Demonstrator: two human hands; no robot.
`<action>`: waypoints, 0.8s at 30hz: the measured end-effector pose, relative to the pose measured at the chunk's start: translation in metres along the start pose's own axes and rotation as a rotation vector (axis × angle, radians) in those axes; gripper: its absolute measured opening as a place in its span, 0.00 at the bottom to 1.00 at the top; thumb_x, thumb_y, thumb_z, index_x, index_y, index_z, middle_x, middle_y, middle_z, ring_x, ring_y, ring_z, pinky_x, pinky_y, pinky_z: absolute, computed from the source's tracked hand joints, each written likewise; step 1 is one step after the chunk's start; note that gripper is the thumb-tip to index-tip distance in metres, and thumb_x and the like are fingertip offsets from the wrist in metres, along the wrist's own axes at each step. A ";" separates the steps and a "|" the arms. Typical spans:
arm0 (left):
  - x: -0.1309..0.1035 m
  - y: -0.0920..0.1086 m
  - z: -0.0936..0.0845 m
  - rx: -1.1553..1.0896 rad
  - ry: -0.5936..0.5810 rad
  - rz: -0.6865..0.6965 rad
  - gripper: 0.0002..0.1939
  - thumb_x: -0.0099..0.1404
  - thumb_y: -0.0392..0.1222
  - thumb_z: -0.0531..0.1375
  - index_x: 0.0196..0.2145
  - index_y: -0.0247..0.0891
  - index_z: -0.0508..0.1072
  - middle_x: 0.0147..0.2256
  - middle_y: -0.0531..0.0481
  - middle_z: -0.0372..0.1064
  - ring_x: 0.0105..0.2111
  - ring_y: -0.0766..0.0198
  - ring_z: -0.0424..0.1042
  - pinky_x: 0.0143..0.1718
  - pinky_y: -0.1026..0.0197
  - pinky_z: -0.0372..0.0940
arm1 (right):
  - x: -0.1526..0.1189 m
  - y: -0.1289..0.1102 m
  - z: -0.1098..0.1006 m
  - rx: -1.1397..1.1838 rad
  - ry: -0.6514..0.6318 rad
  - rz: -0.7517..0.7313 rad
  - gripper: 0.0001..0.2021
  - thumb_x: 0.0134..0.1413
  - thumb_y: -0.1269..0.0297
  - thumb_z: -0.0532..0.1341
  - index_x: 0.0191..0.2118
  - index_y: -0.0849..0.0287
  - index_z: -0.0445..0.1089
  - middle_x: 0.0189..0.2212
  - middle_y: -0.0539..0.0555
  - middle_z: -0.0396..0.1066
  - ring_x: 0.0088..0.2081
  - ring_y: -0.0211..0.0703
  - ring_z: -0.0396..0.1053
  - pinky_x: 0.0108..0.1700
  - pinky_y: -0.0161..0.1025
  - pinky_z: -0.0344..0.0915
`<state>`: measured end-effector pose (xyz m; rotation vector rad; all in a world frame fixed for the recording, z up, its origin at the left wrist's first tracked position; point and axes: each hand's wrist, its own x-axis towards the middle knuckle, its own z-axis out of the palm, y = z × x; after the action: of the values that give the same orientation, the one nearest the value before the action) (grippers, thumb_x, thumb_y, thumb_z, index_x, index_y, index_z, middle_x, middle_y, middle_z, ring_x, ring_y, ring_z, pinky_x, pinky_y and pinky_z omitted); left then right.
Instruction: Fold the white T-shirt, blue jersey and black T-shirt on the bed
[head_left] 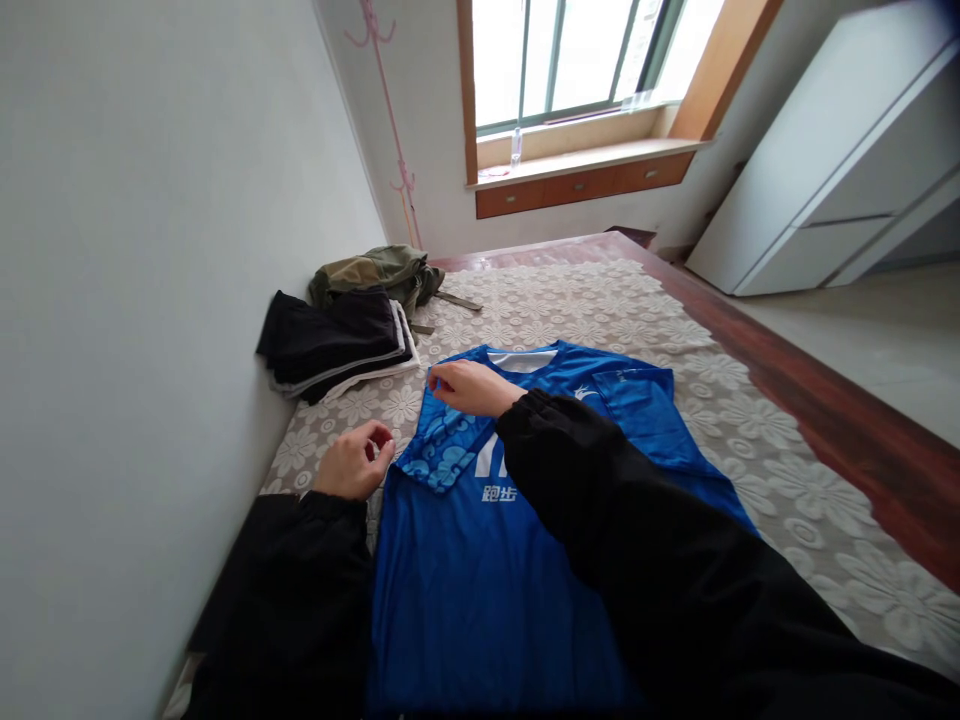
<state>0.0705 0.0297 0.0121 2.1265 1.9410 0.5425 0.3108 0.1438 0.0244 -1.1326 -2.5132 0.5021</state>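
Note:
A blue shirt (pixel 480 590) with white lettering lies spread on the floral bed cover, its collar toward the window. Both sleeves are folded inward over the chest; the left one has a light blue cloud pattern. My right hand (pixel 471 387) reaches across to the shirt's left shoulder, its fingers pinched at the edge there; whether fabric is between them is too small to tell. Beside the folded left sleeve, my left hand (pixel 355 461) is just off the shirt's edge, with thumb and fingers curled toward each other and a gap between them. No object shows in it.
Folded dark clothes (pixel 330 335) are stacked by the left wall, with an olive backpack (pixel 386 270) behind them. The floral cover (pixel 570 300) lies over a bed with a reddish wooden edge. Beyond are a pink coat stand (pixel 390 110), a window sill (pixel 592 160) and a white cabinet (pixel 832 150).

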 end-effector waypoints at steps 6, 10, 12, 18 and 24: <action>-0.002 0.010 0.003 0.099 -0.158 -0.129 0.18 0.63 0.62 0.60 0.31 0.44 0.75 0.29 0.52 0.77 0.30 0.59 0.74 0.29 0.61 0.56 | 0.004 0.004 0.042 -0.005 0.142 -0.073 0.10 0.66 0.68 0.57 0.45 0.57 0.76 0.46 0.57 0.75 0.49 0.48 0.70 0.54 0.42 0.62; -0.001 0.011 0.006 0.096 -0.189 -0.110 0.15 0.63 0.57 0.62 0.31 0.43 0.75 0.32 0.51 0.77 0.32 0.59 0.74 0.31 0.60 0.57 | 0.002 0.020 0.060 -0.035 0.143 -0.138 0.13 0.67 0.60 0.59 0.51 0.56 0.75 0.59 0.60 0.70 0.61 0.53 0.63 0.63 0.52 0.58; -0.001 0.008 0.007 0.088 -0.220 -0.117 0.12 0.63 0.54 0.62 0.31 0.43 0.75 0.31 0.52 0.77 0.32 0.59 0.74 0.31 0.60 0.57 | 0.001 0.022 0.065 -0.069 0.115 -0.164 0.18 0.67 0.56 0.59 0.58 0.55 0.72 0.65 0.60 0.65 0.68 0.56 0.56 0.68 0.56 0.52; 0.000 -0.004 0.004 0.075 -0.262 -0.192 0.14 0.63 0.55 0.61 0.29 0.43 0.75 0.28 0.52 0.76 0.31 0.59 0.73 0.29 0.61 0.55 | 0.002 0.019 0.078 -0.159 0.018 -0.056 0.26 0.72 0.51 0.51 0.70 0.51 0.60 0.73 0.56 0.53 0.73 0.56 0.46 0.72 0.63 0.37; 0.001 -0.005 0.005 0.011 -0.174 -0.188 0.12 0.66 0.52 0.58 0.30 0.44 0.73 0.28 0.53 0.75 0.30 0.60 0.72 0.30 0.61 0.56 | 0.002 0.014 0.061 -0.131 0.184 -0.214 0.18 0.68 0.60 0.56 0.59 0.56 0.72 0.66 0.61 0.64 0.68 0.57 0.56 0.70 0.60 0.45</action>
<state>0.0685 0.0321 0.0054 1.8994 2.0196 0.3020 0.2914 0.1431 -0.0353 -0.8936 -2.4942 0.1699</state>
